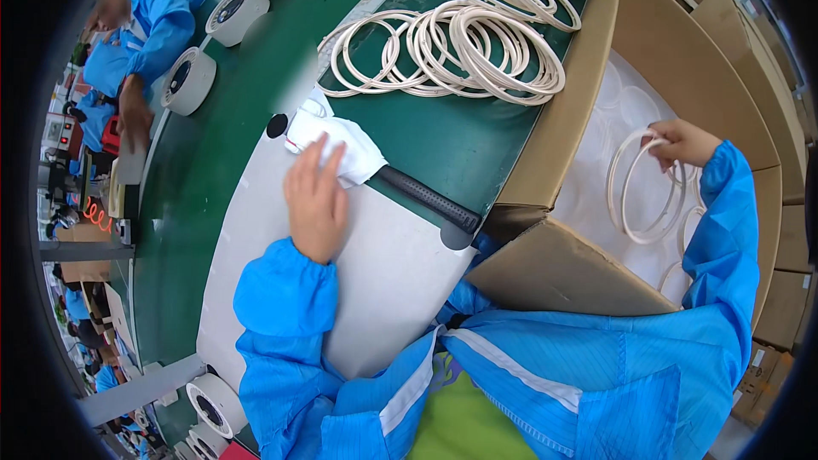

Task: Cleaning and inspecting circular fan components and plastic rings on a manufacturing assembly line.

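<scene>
- Two pale rings (625, 200) are clamped at upper rim by right hand (682, 143), over one open carton (571, 268); loops hung downward, near upright.
- One black handle (429, 196): long axis aimed lower right, white cloth (356, 153) at upper-left end.
- Left hand (317, 204): fingers spread; cloth contact can't be told.
- Ring pile (467, 51) on green table (452, 145) can't be counted.
</scene>
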A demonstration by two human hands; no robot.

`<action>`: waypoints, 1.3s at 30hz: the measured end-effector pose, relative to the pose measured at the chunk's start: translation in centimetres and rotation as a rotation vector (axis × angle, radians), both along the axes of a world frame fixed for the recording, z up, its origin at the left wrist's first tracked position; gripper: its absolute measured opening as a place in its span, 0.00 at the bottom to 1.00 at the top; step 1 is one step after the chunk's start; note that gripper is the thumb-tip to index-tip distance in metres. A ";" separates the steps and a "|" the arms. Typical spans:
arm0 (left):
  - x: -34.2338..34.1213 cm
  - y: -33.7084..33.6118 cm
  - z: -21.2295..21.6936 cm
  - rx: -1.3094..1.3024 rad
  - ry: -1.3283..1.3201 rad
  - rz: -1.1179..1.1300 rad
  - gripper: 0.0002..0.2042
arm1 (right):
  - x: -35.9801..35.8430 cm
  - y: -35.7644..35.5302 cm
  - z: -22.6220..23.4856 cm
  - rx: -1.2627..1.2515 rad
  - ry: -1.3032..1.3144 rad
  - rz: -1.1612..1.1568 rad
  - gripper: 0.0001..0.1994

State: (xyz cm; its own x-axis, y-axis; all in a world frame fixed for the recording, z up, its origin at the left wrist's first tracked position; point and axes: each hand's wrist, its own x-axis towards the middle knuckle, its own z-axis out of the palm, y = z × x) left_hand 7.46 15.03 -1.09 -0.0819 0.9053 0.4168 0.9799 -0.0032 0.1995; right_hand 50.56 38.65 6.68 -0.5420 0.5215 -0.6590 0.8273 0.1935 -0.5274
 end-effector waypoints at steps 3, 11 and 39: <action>-1.5 -0.8 0.3 0.062 0.001 0.061 0.20 | 0.7 0.9 1.5 0.053 0.105 -0.131 0.07; 0.5 -0.3 -0.9 0.051 -0.044 0.027 0.20 | -5.1 4.8 4.8 0.157 0.807 -0.561 0.12; 0.4 -0.4 -1.5 -0.040 -0.015 -0.045 0.15 | 29.1 0.4 -11.0 0.179 -0.858 -0.076 0.48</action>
